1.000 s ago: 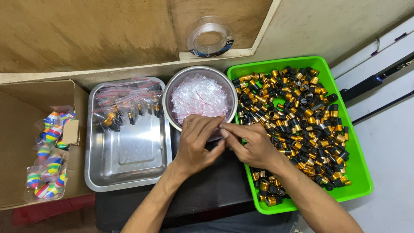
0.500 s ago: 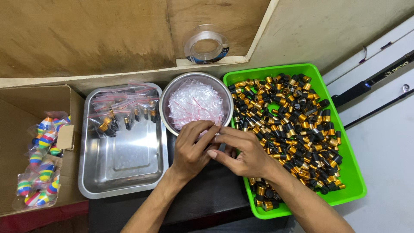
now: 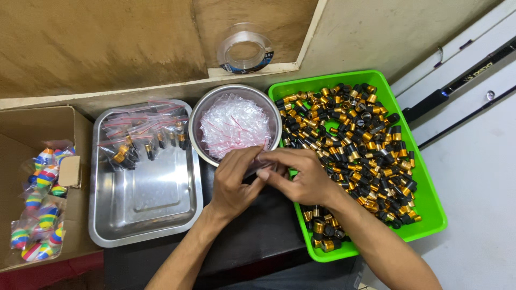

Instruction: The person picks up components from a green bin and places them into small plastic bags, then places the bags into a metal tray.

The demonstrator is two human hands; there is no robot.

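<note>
My left hand (image 3: 234,180) and my right hand (image 3: 301,174) meet over the dark table edge, just in front of a round steel bowl (image 3: 200,115) heaped with small clear zip bags (image 3: 234,123). Both hands pinch one small clear bag (image 3: 262,162) between their fingertips; I cannot tell what is inside it. To the right, a green plastic tray (image 3: 430,215) is filled with several black and gold cylindrical caps (image 3: 355,145). On the left, a rectangular steel tray (image 3: 145,204) holds several bagged caps (image 3: 145,139) at its far end.
An open cardboard box (image 3: 32,129) at the far left holds bags of striped multicoloured pieces (image 3: 40,207). A spool of clear line (image 3: 244,51) rests on the wooden ledge behind the bowl. Dark rods (image 3: 462,80) lie against the white surface at the right.
The view has shifted slightly. Both hands stay together by the bowl, the fingers working at the small bag; the right hand's fingertips have moved toward the left hand.
</note>
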